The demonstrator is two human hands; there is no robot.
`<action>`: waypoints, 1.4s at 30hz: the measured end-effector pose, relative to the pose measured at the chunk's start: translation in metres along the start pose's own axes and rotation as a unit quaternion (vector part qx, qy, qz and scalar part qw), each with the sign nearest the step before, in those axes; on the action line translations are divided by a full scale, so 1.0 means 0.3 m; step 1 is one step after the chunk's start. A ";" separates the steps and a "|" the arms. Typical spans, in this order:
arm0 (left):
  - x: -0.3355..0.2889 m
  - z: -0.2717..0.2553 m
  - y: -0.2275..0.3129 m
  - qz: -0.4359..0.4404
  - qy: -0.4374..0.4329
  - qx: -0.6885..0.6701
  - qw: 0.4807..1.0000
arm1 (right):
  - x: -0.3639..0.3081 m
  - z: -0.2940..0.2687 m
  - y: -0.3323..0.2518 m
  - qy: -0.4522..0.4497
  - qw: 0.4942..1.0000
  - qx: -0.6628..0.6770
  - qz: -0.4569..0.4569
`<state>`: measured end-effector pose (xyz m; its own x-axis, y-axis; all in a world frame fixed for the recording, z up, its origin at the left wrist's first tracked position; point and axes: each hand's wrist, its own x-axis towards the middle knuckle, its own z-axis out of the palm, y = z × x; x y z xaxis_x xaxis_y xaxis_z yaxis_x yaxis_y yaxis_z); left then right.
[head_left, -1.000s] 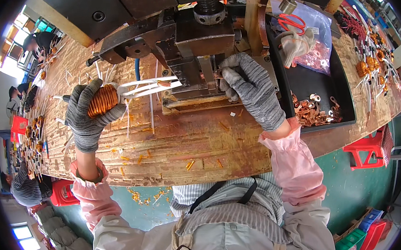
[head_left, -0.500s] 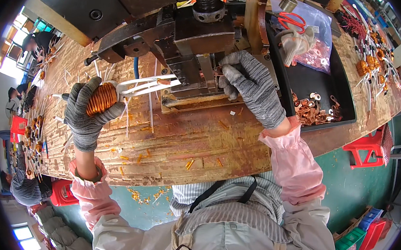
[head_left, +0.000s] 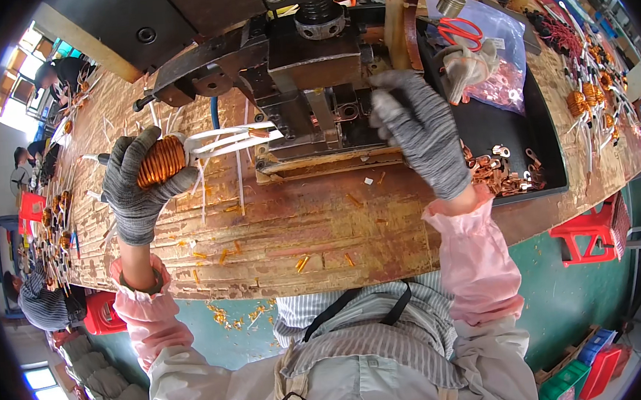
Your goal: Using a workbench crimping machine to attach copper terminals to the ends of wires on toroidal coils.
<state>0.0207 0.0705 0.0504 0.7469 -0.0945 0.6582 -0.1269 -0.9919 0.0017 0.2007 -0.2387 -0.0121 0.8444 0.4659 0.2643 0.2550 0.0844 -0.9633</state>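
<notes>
My left hand, in a grey knitted glove, is closed around a copper-wire coil. Its white-sleeved leads stretch right toward the dark metal press, their ends by its lower die. A copper terminal lug appears to sit in the die, though its exact seating is hard to make out. Beside the press, on its right, is my gloved right hand, its fingers stretched out and apart from the die. Nothing shows in that hand.
A black tray at the right holds loose copper lugs, a plastic bag, red-handled scissors and a crumpled glove. More coils lie at the far right and left. Yellow scraps dot the worn wooden table.
My right hand has drawn back from the die toward the right, and its fingers have opened. My left hand still holds the coil in nearly the same place.
</notes>
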 end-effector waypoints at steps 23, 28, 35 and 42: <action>-0.002 -0.004 0.017 0.014 0.025 -0.003 1.000 | 0.040 -0.348 0.170 0.226 0.959 -0.127 -0.113; -0.059 -0.047 0.063 0.019 0.040 -0.003 0.999 | 0.010 -0.320 0.139 0.217 0.968 -0.050 -0.115; -0.110 -0.143 0.144 0.029 0.039 -0.005 0.999 | -0.133 -0.096 -0.018 -0.014 0.998 -0.046 -0.047; -0.066 -0.176 0.199 0.120 0.026 0.015 0.992 | -0.268 0.009 -0.032 -0.189 0.974 -0.056 -0.115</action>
<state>-0.0361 0.0178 0.0773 0.6631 -0.3241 0.6747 -0.2771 -0.9436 -0.1809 0.1292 -0.2744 -0.0242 0.5300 0.7388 0.4163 0.4849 0.1387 -0.8635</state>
